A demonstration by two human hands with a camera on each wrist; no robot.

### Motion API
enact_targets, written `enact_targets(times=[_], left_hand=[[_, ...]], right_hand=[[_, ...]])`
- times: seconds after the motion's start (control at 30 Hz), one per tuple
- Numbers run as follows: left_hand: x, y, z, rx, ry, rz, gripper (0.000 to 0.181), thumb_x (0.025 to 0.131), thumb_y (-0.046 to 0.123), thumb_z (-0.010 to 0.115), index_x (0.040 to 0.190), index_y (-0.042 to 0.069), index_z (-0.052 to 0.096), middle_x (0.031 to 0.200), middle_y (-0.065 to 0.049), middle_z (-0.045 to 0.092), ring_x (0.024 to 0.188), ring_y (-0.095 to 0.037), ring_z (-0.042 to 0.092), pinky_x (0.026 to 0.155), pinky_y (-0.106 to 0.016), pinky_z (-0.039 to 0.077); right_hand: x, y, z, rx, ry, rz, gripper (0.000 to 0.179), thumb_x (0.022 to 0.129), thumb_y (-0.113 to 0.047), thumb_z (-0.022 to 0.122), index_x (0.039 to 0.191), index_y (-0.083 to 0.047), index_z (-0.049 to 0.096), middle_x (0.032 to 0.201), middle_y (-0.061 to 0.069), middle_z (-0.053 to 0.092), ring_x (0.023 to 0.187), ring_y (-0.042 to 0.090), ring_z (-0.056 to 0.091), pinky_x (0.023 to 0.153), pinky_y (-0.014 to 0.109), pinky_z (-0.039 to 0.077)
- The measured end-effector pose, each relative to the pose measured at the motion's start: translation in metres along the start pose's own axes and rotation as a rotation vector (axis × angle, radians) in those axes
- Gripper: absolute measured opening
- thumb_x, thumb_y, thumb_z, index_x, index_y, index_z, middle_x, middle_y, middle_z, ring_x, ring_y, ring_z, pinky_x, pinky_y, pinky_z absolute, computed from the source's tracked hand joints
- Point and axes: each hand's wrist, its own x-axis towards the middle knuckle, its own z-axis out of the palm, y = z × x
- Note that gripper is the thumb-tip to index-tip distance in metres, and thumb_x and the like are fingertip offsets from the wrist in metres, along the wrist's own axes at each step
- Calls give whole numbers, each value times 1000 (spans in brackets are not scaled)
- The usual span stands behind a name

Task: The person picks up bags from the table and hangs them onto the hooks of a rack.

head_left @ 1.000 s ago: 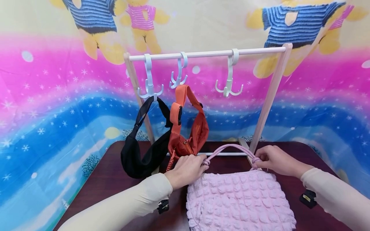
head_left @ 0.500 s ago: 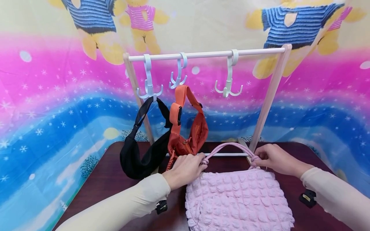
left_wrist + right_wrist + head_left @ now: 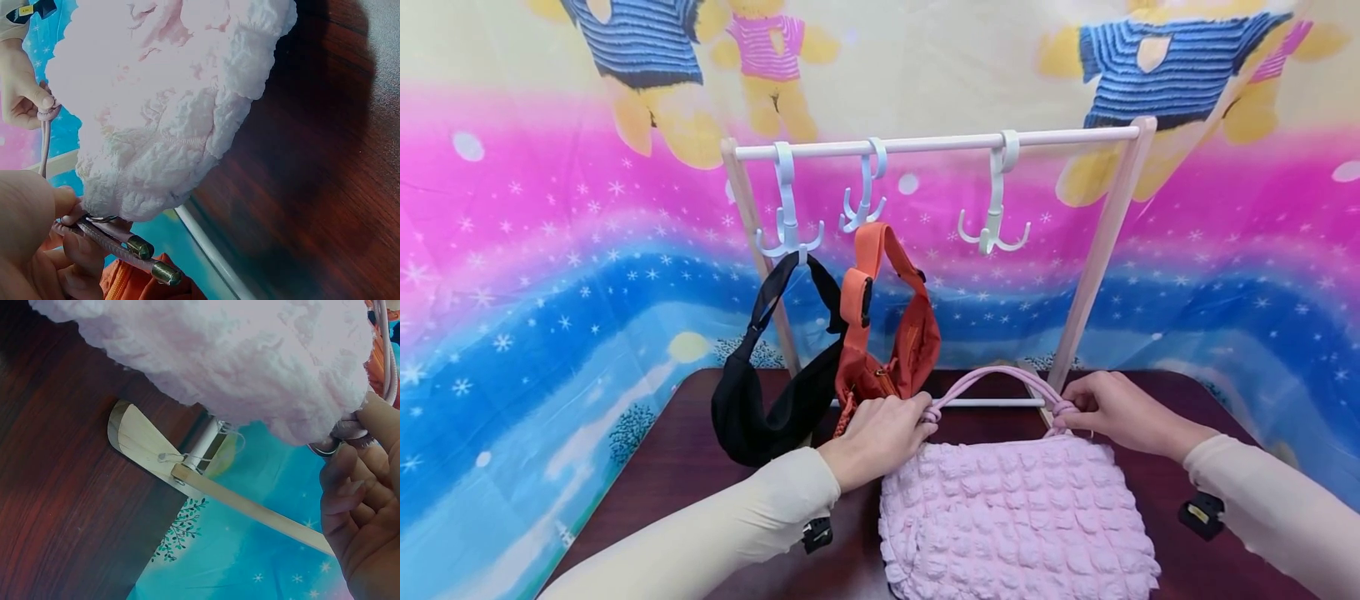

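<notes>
A pink puffy handbag hangs between the two hands, its thin cord handle arched above it. My left hand pinches the knotted left end of the handle. My right hand pinches the knot at the right end. In the left wrist view, metal-tipped cord ends poke out past the left fingers. The right wrist view shows a metal ring by the right fingertips. Just beyond the left hand, an orange bag hangs near a black bag.
A rack with a white rail and wooden posts stands on the dark table. From the rail hang a left hook, a middle hook and a right hook. A printed cloth covers the wall behind.
The pink handbag has risen slightly and shifted a little left, with both hands keeping their pinch on the handle knots. The hanging bags and hooks stay put.
</notes>
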Motion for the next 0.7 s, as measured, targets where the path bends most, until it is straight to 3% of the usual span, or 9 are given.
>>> enact_targets(times=[0.7], left_hand=[[1,-1,-13,-23,24,-12,19,100,43,62,97,25,58,65,9,53,52,-6,49,47,-25,38]], right_hand=[[1,-10,-12,-13,20,-5,14,89,-34,76,86,-20,74,67,-5,63,58,2,51,54,24,45]])
